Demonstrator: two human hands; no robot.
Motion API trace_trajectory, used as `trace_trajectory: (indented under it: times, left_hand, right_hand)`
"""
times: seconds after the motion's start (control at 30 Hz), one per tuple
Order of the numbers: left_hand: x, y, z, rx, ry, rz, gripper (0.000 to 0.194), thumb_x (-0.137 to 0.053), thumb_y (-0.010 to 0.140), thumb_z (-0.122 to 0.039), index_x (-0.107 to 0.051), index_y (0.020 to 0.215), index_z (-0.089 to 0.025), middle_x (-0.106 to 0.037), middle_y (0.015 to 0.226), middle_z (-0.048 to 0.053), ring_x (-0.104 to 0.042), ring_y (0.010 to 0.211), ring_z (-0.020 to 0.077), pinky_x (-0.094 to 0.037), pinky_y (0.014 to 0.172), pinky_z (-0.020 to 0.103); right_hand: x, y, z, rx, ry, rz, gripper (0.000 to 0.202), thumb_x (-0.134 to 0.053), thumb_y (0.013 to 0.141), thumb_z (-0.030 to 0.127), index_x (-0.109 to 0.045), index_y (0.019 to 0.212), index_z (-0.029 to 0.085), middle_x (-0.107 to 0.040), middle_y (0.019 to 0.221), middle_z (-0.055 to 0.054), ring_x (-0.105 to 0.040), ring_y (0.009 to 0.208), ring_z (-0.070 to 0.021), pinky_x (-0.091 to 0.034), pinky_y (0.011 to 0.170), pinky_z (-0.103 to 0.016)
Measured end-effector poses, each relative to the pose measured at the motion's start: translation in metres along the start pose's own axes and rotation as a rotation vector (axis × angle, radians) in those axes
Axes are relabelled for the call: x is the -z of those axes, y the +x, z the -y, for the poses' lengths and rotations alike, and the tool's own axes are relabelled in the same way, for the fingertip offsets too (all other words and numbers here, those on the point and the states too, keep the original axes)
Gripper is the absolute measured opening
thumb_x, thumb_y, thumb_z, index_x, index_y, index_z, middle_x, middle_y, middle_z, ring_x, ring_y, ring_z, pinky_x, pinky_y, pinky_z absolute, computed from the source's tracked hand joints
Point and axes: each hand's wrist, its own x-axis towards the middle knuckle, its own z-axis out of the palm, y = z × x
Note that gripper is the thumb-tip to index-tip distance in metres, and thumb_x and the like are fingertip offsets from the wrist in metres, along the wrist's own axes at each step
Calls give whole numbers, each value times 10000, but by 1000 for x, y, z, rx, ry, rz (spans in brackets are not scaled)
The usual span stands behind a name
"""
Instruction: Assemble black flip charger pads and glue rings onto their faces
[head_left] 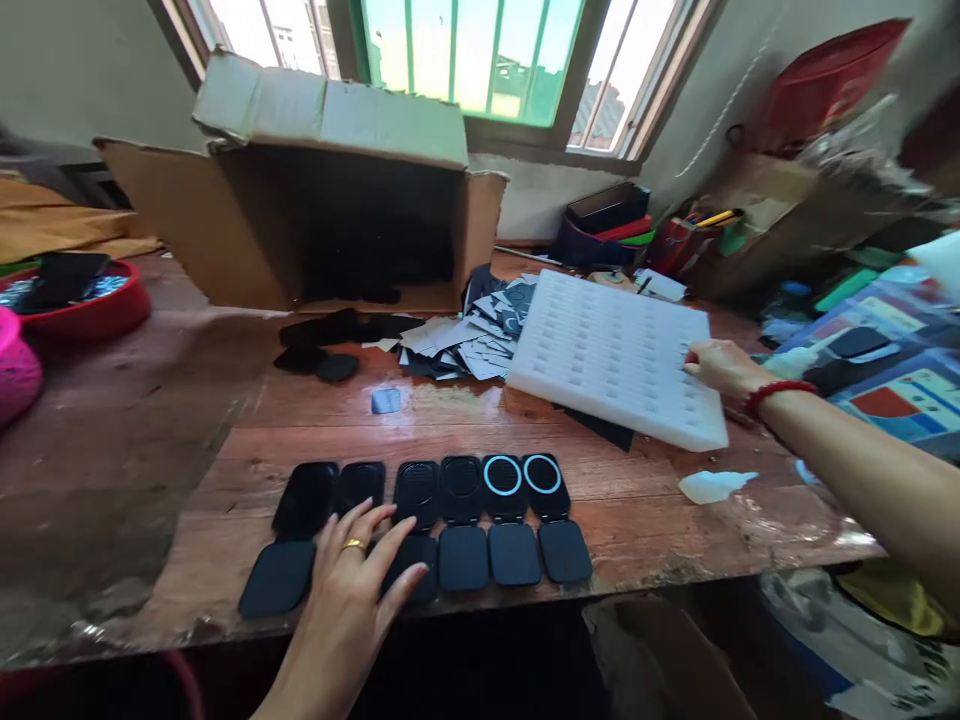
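Several black hinged folding cases lie unfolded in a row along the front of the table, each with an upper and a lower square panel. The two rightmost upper panels carry pale rings; the others show none. My left hand, a gold ring on one finger, rests with fingers spread over the left cases and partly hides them. My right hand, with a red bracelet, is at the right side of a white foam tray with rows of small slots. Its fingers are pinched together at the slots; what they hold is too small to make out.
Behind the row lie a pile of paper scraps, black pieces and a small translucent square. An open cardboard box stands at the back. Right of the cases are a glue bottle-like white piece and plastic packages. A red basin sits left.
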Motion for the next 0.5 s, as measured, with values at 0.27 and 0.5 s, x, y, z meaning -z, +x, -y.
trace_trajectory:
  times: [0.27, 0.5]
  left_hand:
    - [6, 19, -33, 44, -21, 137, 361, -694, 872, -268, -652, 1226, -213, -638, 1264, 100, -496, 1296, 328, -374, 1109, 628]
    - [-3, 28, -44, 29, -14, 221, 452, -710, 857, -383, -641, 1283, -246, -620, 1330, 94, -448, 1348, 368, -303, 1139, 667]
  right_hand:
    - [33, -9, 5, 14, 44, -196, 257, -638, 866, 117, -565, 625, 167, -704, 813, -169, -481, 556, -96, -337, 611, -337]
    - [54, -90, 107, 67, 695, -178, 247, -681, 862, 308, -673, 1015, 114, -702, 732, -93, -556, 520, -119, -442, 606, -326]
